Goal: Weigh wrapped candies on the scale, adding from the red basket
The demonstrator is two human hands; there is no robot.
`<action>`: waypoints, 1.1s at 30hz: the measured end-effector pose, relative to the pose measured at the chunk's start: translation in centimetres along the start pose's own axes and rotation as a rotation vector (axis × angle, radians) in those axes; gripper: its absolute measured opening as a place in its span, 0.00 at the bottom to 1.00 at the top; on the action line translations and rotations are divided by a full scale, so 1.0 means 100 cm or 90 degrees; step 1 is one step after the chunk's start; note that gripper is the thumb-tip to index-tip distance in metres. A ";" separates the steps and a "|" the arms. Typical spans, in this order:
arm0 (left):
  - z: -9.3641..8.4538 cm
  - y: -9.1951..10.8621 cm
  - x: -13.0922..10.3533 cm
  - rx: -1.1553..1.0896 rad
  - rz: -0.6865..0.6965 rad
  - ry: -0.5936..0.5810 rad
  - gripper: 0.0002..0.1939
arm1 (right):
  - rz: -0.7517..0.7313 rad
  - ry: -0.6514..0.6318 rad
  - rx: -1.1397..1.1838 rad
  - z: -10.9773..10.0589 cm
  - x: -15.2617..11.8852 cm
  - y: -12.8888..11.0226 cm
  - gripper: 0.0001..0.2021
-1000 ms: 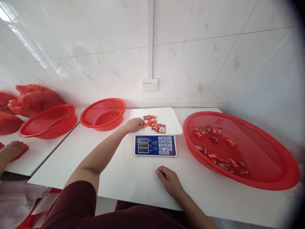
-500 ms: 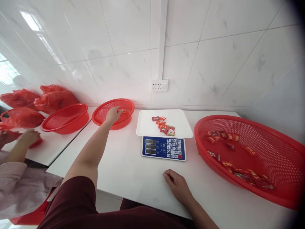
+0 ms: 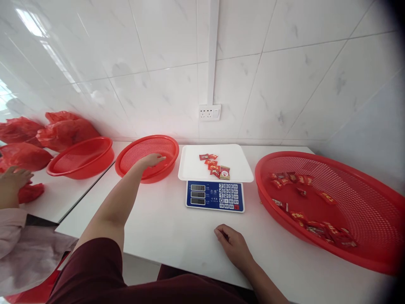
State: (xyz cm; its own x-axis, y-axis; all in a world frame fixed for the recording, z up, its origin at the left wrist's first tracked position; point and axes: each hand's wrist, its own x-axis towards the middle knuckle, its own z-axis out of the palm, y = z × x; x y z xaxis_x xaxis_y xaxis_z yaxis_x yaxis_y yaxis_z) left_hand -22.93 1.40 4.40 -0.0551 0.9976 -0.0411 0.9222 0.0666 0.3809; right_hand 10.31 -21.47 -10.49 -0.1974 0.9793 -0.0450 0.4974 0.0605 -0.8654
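My left hand point(image 3: 152, 160) reaches into the red mesh basket point(image 3: 122, 174) at left of centre. Its fingers are drawn together low inside the basket; whatever they hold is hidden. On the table, in front of the scale, my right hand point(image 3: 232, 245) rests as a loose fist with nothing seen in it. The digital scale point(image 3: 215, 202) has a blue keypad panel and a white tray point(image 3: 190, 162). Several small wrapped candies point(image 3: 214, 167), mostly red, lie on that tray. A large red mesh basket point(image 3: 354, 177) on the right holds more red-wrapped candies point(image 3: 297, 216).
A plain red basin point(image 3: 82, 158) stands left of the mesh basket, across the table joint. Beyond it are red plastic bags point(image 3: 68, 131). A co-worker's hand point(image 3: 14, 181) is by a small red bag point(image 3: 31, 192) at far left. The tiled wall point(image 3: 164, 101) closes the back.
My left hand has lowered in the mesh basket and its spread fingers have closed together. The basket has shifted slightly nearer and tilted. The candy seen inside before is hidden. My right hand stays put.
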 end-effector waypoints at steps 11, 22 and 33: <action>0.075 0.125 0.006 0.021 0.294 0.012 0.15 | 0.009 0.012 0.011 0.001 0.001 -0.001 0.15; 0.088 0.143 0.008 0.037 0.289 0.067 0.17 | 0.002 0.034 0.022 0.000 0.001 -0.002 0.14; 0.014 0.079 0.005 0.106 0.134 0.165 0.13 | -0.007 0.006 0.047 -0.004 0.002 -0.006 0.12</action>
State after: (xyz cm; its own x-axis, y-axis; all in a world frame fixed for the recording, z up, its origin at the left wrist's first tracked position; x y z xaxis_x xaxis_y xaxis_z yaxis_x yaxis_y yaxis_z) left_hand -15.19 2.44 6.13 0.0668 0.9617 0.2658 0.9720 -0.1229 0.2003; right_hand 10.33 -21.26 -9.74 -0.1952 0.9803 -0.0305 0.4318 0.0579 -0.9001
